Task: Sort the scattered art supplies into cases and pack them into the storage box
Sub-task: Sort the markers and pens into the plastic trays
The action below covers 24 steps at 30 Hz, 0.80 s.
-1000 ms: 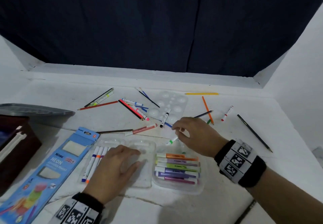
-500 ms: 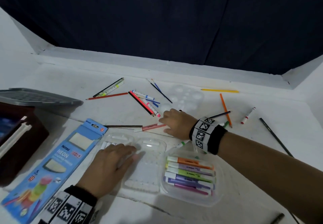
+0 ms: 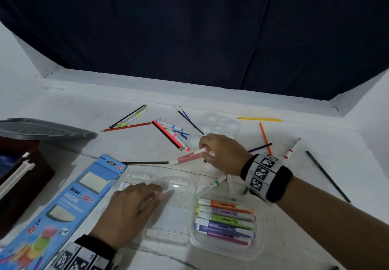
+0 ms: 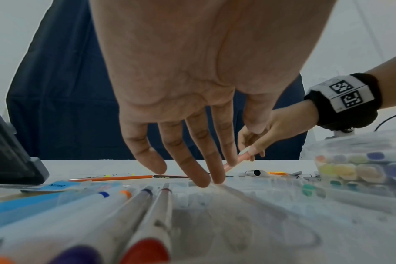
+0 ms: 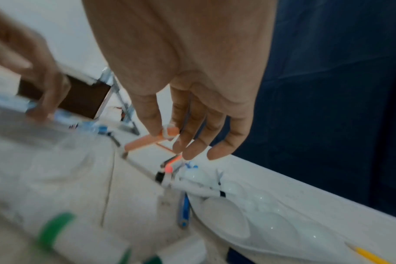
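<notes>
My right hand (image 3: 205, 150) pinches one end of a pink highlighter (image 3: 187, 157) between thumb and fingers; the pink highlighter (image 5: 145, 141) slopes down toward the table. My left hand (image 3: 134, 202) lies flat with straight fingers on an open clear plastic case (image 3: 170, 206) that holds several thin markers (image 4: 115, 210). A second clear case (image 3: 225, 248) at the right holds several pastel highlighters (image 3: 225, 219). Loose pencils (image 3: 126, 126), markers (image 3: 292, 148) and brushes lie scattered further back.
A blue Ninso pencil box (image 3: 63, 208) lies left of the cases. A dark brown box (image 3: 19, 183) and a grey lid (image 3: 42, 129) sit at the far left. A clear paint palette (image 3: 221, 122) lies behind my right hand. A dark curtain hangs behind the table.
My right hand reached left from the green marker to the pink highlighter, took hold of its end and raised that end. My left hand stayed on the clear case.
</notes>
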Available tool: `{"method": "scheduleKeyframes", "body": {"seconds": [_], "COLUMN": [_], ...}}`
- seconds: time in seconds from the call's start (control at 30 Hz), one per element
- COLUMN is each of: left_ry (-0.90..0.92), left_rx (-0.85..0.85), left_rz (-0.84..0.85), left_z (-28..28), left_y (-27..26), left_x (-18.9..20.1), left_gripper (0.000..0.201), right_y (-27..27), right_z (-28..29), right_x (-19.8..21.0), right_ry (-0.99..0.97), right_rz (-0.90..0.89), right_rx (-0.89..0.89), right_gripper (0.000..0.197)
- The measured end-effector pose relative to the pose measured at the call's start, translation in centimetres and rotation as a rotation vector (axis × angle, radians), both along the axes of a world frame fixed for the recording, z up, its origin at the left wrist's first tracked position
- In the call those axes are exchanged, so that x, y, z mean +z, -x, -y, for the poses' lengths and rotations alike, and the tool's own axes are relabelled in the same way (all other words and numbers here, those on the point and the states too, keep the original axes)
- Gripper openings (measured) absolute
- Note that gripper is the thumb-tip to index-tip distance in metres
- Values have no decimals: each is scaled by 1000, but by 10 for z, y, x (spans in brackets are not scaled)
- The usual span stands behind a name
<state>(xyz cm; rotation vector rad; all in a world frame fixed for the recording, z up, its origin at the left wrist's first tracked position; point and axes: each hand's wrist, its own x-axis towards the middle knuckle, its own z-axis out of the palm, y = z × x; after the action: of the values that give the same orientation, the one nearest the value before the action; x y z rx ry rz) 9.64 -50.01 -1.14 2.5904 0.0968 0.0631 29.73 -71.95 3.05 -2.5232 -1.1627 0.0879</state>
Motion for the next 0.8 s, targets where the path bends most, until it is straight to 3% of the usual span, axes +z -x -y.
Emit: {"method": "scheduleKeyframes", "body": {"seconds": [0.17, 0.33, 0.47, 0.67, 0.8], "left_ry": [147, 234, 189, 208, 219], "left_rx": [-25, -97, -186, -187, -195], "left_rz": [52, 77, 7, -15, -17], "left_z": [15, 46, 63, 66, 64], "left_y": [-3, -13, -15, -13, -13], "left_x": [17, 29, 15, 5, 1], "left_gripper": [42, 15, 29, 44, 47], "right_y": [28, 73, 121, 173, 185], "right_z": [36, 76, 105, 125, 123], "right_x": [39, 55, 44, 3, -11], "right_ry": [-465, -702, -749, -736, -635], "right_rz": [-295, -442, -462, -603, -440], "right_rx": [-219, -271, -335, -430, -404], "right_gripper": [13, 9, 9, 13, 17]}}
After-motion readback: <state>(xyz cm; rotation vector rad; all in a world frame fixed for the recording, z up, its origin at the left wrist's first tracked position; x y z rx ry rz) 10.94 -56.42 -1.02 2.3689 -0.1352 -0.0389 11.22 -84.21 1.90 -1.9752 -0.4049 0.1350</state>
